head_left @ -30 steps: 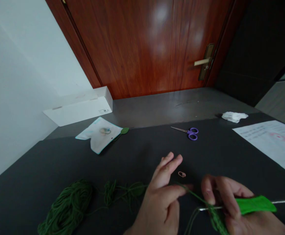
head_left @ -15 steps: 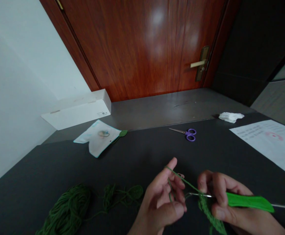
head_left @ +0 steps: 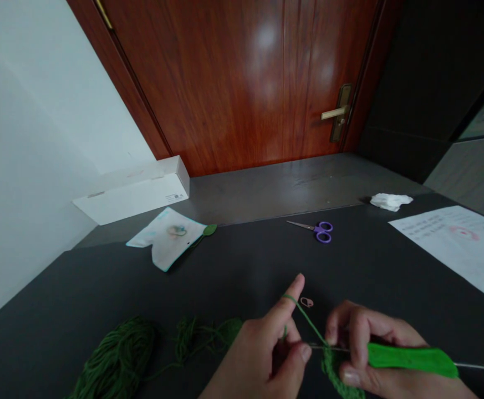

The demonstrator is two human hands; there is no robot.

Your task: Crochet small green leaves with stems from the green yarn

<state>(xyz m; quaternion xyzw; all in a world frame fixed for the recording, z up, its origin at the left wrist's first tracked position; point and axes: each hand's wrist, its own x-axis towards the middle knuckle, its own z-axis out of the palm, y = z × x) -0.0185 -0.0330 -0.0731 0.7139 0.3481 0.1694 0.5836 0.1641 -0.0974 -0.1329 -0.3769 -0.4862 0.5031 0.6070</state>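
One hook in right grip, yarn round left grip; pouch contents unclear

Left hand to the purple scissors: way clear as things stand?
Probably not freely. The table between left hand and purple scissors holds only a small stitch marker, but green yarn is looped over that hand's index finger and it pinches the strand, so it is tied up.
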